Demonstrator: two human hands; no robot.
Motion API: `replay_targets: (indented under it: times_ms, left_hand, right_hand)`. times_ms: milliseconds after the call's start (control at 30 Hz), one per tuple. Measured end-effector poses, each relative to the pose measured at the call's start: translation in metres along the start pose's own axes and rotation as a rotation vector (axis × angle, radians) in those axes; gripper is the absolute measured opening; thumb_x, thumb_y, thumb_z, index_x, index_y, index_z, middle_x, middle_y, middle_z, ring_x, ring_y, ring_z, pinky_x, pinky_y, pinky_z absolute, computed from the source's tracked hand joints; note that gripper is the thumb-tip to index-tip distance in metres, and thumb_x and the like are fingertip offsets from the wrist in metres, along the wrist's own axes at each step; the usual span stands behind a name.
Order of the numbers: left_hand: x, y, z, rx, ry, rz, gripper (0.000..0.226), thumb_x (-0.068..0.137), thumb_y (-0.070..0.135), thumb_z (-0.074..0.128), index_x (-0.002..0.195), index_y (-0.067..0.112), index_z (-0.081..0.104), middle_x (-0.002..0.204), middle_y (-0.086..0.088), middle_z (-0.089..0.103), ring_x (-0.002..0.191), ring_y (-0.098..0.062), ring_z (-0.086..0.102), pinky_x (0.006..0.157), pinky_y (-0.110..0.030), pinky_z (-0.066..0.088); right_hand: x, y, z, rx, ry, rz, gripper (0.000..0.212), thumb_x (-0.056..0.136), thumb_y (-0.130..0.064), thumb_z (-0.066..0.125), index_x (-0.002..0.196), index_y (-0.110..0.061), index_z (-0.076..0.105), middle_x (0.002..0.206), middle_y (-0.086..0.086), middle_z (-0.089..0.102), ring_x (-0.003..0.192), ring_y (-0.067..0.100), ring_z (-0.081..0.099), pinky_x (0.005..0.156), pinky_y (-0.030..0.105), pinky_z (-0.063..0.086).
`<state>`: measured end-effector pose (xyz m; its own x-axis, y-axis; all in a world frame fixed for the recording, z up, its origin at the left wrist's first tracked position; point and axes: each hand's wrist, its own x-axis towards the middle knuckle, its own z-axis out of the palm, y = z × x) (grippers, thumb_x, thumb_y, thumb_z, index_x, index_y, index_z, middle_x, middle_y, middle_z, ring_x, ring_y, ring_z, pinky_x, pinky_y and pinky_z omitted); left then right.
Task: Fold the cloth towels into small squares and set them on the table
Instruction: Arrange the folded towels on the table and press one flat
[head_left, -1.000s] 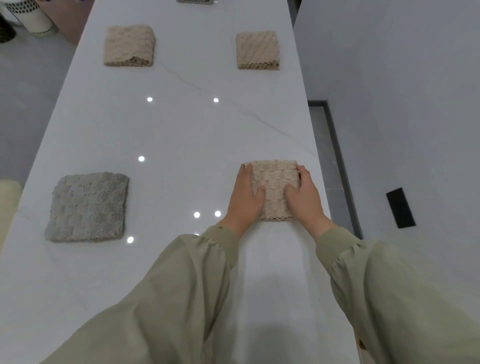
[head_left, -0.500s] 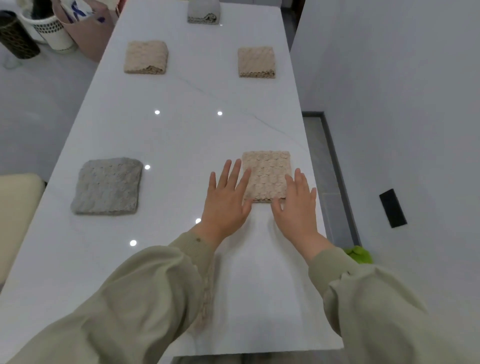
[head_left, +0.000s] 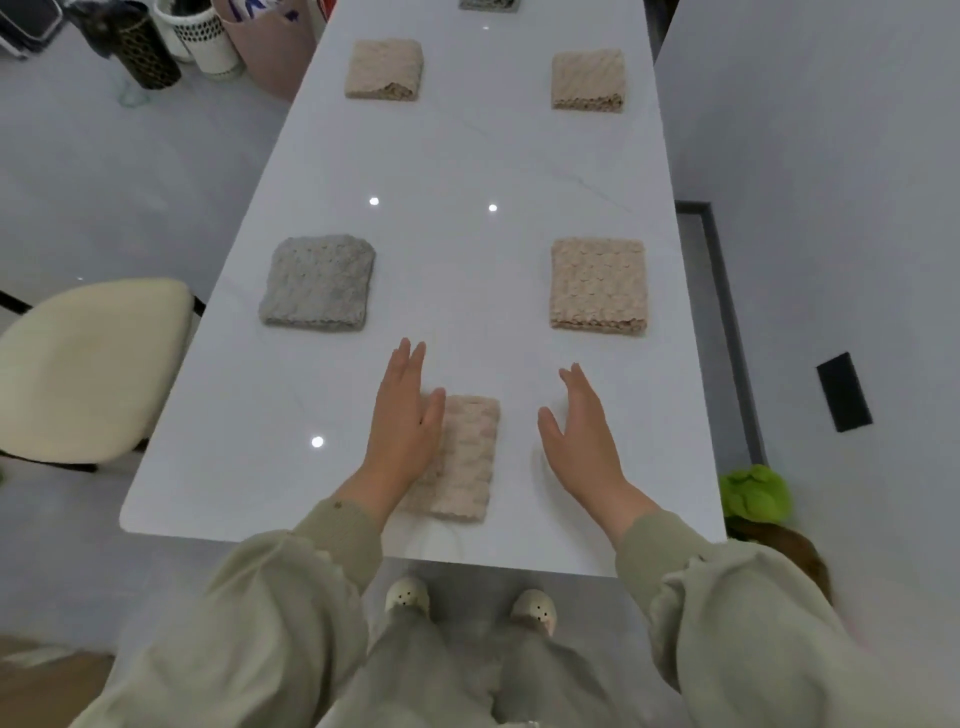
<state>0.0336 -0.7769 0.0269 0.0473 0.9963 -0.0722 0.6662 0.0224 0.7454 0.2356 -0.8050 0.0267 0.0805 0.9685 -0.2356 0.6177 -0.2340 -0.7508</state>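
Note:
On the white table (head_left: 467, 171) lie several folded towels. A beige square (head_left: 598, 283) sits at the right and a grey square (head_left: 317, 283) at the left. Two more beige squares (head_left: 384, 68) (head_left: 588, 79) lie farther back. A grey one (head_left: 488, 4) shows at the top edge. Near the front edge lies a narrow folded beige towel (head_left: 465, 457). My left hand (head_left: 402, 426) is flat with straight fingers and covers this towel's left side. My right hand (head_left: 582, 441) is open to the right of it, apart from it.
A cream chair (head_left: 88, 364) stands at the table's left side. Baskets and a dark cylinder (head_left: 145, 47) crowd the floor at the back left. A green object (head_left: 756, 491) lies on the floor at the right, and a black plate (head_left: 844, 392) is set beyond it.
Both hands let go of the beige square at the right and drew back toward the front edge. The view pulled back, and the narrow beige towel under my left hand came into sight.

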Motion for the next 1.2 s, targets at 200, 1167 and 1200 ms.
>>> replay_targets:
  times_ms: [200, 1167, 1200]
  left_hand:
    - [-0.024, -0.054, -0.022, -0.333, -0.02, -0.289, 0.051, 0.101, 0.025, 0.035, 0.149, 0.022, 0.017, 0.156, 0.005, 0.018, 0.142, -0.009, 0.018, 0.113, -0.023, 0.015]
    - [-0.043, -0.05, 0.01, -0.478, -0.16, -0.185, 0.054, 0.1, 0.013, 0.036, 0.149, 0.014, 0.015, 0.155, 0.004, 0.018, 0.14, -0.004, 0.017, 0.111, -0.017, 0.013]
    - [-0.044, -0.05, 0.013, -0.468, -0.159, -0.176, 0.054, 0.1, 0.011, 0.036, 0.149, 0.013, 0.014, 0.155, 0.003, 0.018, 0.14, -0.004, 0.016, 0.111, -0.016, 0.012]
  right_hand:
    - [-0.017, -0.016, 0.051, 0.31, 0.028, 0.231, 0.052, 0.098, -0.021, 0.044, 0.147, -0.019, 0.025, 0.152, -0.004, 0.03, 0.139, 0.012, 0.029, 0.112, 0.026, 0.024]
    - [-0.037, -0.029, 0.099, 0.377, 0.279, 0.25, 0.051, 0.095, -0.015, 0.046, 0.144, -0.012, 0.033, 0.143, 0.0, 0.043, 0.125, 0.008, 0.042, 0.103, 0.02, 0.034]
    - [-0.038, -0.033, 0.102, 0.392, 0.278, 0.247, 0.054, 0.092, -0.018, 0.046, 0.144, -0.013, 0.034, 0.142, -0.001, 0.044, 0.122, 0.007, 0.043, 0.101, 0.019, 0.035]
